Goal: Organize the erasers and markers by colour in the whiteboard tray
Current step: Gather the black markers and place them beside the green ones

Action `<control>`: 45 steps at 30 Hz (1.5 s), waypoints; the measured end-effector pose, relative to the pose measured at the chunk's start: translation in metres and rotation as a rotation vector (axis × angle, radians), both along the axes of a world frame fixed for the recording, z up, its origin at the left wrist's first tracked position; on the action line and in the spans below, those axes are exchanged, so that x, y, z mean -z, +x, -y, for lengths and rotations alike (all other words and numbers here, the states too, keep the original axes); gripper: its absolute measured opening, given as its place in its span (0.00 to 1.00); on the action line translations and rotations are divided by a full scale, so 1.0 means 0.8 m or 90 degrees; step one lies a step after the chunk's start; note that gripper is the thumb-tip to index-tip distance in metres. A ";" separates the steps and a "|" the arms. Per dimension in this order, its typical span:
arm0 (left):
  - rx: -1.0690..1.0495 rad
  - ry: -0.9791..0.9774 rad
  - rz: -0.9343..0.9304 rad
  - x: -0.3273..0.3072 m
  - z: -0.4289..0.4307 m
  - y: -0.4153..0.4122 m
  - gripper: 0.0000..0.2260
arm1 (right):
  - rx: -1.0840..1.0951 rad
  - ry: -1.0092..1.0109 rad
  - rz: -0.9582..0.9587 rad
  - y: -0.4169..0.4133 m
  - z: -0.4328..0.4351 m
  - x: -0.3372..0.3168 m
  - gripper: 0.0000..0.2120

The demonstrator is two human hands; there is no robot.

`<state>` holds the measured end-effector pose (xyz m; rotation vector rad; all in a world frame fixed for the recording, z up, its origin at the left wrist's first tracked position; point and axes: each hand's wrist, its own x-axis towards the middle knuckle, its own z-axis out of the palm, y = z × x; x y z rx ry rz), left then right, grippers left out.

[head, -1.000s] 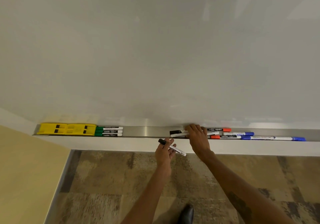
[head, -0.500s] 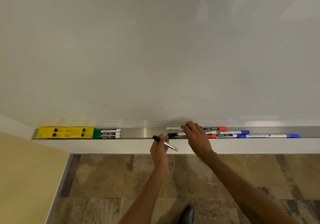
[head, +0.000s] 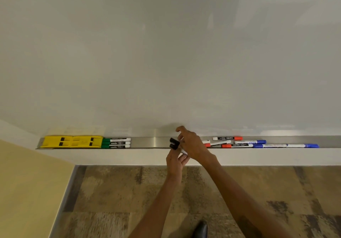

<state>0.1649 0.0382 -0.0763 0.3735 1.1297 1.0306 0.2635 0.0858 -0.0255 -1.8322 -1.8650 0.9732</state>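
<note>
The steel whiteboard tray (head: pixel 153 142) holds two yellow erasers (head: pixel 72 142) at its left end, with three green markers (head: pixel 116 143) stacked right beside them. Three red markers (head: pixel 228 138) lie loosely to the right of centre, and blue markers (head: pixel 251 142) lie further right. In front of the tray's middle, my left hand (head: pixel 175 163) grips a black marker (head: pixel 173 146) with its cap pointing left. My right hand (head: pixel 192 145) brings a second black marker (head: pixel 174 141) against the first. My right hand hides most of both barrels.
The whiteboard (head: pixel 166 53) rises behind the tray. A yellow wall (head: pixel 27 191) stands at the left. Patterned carpet (head: pixel 129 201) lies below, and a black shoe (head: pixel 201 228) shows at the bottom edge.
My right hand has lifted a black marker out of the tray and moved it left to my left hand. My left hand has risen slightly, and its marker now lies next to the second one.
</note>
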 end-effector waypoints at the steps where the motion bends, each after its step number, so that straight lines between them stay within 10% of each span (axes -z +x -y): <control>1: -0.013 -0.015 0.009 0.003 0.001 -0.003 0.14 | 0.013 -0.011 -0.027 -0.003 0.005 0.005 0.22; 20: -0.151 -0.103 0.070 0.033 0.006 -0.045 0.14 | 0.015 0.143 0.341 0.039 0.021 0.086 0.18; 25: -0.156 -0.098 0.077 0.029 0.002 -0.046 0.13 | -0.034 0.267 0.224 0.001 0.022 0.066 0.25; 30: -0.176 -0.061 0.127 0.012 -0.003 -0.052 0.17 | 0.014 0.108 -0.034 -0.041 0.025 0.048 0.12; 40: -0.216 -0.072 0.130 0.007 -0.005 -0.092 0.18 | -0.024 0.044 -0.116 -0.064 0.017 0.052 0.14; 45: -0.266 -0.086 0.139 0.006 -0.019 -0.105 0.15 | 0.219 -0.173 -0.480 -0.057 0.028 0.059 0.13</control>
